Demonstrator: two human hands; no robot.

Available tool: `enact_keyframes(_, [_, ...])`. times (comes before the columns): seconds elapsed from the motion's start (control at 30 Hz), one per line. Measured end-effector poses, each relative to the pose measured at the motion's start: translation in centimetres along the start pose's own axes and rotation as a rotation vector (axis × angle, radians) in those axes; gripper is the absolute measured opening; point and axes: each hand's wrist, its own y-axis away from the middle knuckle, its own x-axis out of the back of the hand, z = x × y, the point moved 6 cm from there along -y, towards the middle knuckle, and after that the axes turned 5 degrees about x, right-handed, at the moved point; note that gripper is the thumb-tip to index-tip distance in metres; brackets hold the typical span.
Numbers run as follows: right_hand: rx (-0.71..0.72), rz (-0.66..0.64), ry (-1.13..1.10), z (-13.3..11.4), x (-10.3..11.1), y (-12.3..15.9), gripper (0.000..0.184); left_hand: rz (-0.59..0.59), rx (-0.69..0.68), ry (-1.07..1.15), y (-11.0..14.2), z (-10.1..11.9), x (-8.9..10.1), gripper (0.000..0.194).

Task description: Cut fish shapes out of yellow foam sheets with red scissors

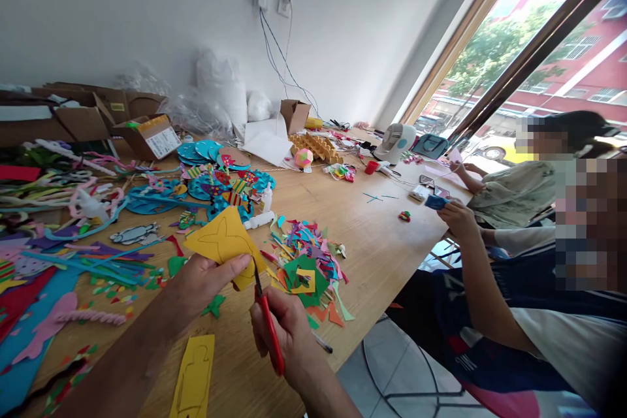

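My left hand point(213, 281) pinches a piece of yellow paper point(220, 238) with a shape drawn on it in dark line. In my right hand point(289, 330) are red-handled scissors point(272, 333), their blades at the paper's right edge. Below my left wrist, a second yellow piece point(194, 375) with a drawn outline lies on the table. Right of the held paper sits a heap of coloured paper scraps point(313, 255), with a green piece point(316, 287) on its near side. A dark pen point(322, 341) rests near the table edge.
Pipe cleaners point(88, 176) and blue cutouts point(157, 198) cover the left side. A glue bottle point(259, 219) lies behind the paper. A white fan point(396, 142) stands farther back. On the right, two people sit along the table; the nearer person's hand point(458, 217) holds something blue.
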Motion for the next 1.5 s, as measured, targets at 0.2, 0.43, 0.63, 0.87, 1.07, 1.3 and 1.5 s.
enact_keyframes(0.2, [-0.005, 0.002, -0.09, -0.1, -0.1, -0.2, 0.037, -0.001, 0.023, 0.009, -0.1, -0.7, -0.3, 0.022])
enact_keyframes(0.43, [0.012, -0.002, -0.129, -0.2, -0.2, -0.2, 0.041, -0.052, 0.056, 0.058, -0.1, -1.0, -0.8, 0.026])
enact_keyframes(0.63, [0.041, 0.006, -0.092, 0.3, -0.1, -0.2, 0.043, -0.048, 0.082, 0.084, 0.0, -1.1, -0.8, 0.028])
enact_keyframes(0.87, [0.039, 0.028, -0.123, -0.1, -0.3, -0.2, 0.042, -0.059, 0.087, 0.111, -0.1, -1.2, -1.2, 0.027])
enact_keyframes(1.07, [0.049, 0.028, -0.16, -0.2, -0.3, -0.3, 0.037, -0.1, 0.059, 0.116, -0.2, -1.9, -1.5, 0.029])
enact_keyframes(1.3, [0.06, 0.026, -0.162, 0.1, -0.2, -0.2, 0.036, -0.097, 0.055, 0.106, -0.2, -1.6, -1.6, 0.031])
enact_keyframes(1.5, [0.032, 0.04, -0.141, 0.6, 0.1, -0.3, 0.036, -0.088, 0.102, 0.06, -0.2, -1.9, -1.3, 0.027])
